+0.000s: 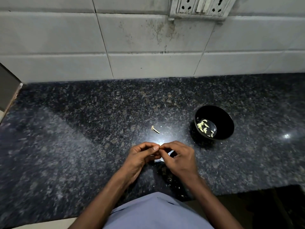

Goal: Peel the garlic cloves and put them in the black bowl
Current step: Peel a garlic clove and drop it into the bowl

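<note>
So the garlic clove (159, 148) we're working on is pinched right between the fingertips of both hands, held just above the table (82, 129), near its front edge and roughly in the middle. Honestly it's tiny and mostly hidden by our fingers, so we can't tell how much skin is off.

The black bowl (227, 119) sits to the right and a bit further back, well apart from our hands, with open granite all round it. Inside we count around ten peeled cloves (204, 127), pale and bunched on the bowl's left side; a couple overlap, so don't hold us to the exact number.

One leftover garlic stem (155, 129) lies on its own between the hands and the back wall, just left of the bowl's line. A few pale skin scraps (175, 184) are scattered by the front edge under our right wrist; too small to count.

Left hand (142, 156): fingers curled in, thumb on top, nipping the clove. Right hand (179, 157): same deal, fingers curled, thumb and forefinger meeting the left thumb tip. Both forearms come in from the bottom and angle toward each other.

Loads of bare table to the left. It runs back to a tiled wall (132, 47) carrying one socket plate (201, 7), and the front edge drops off at lower right.
</note>
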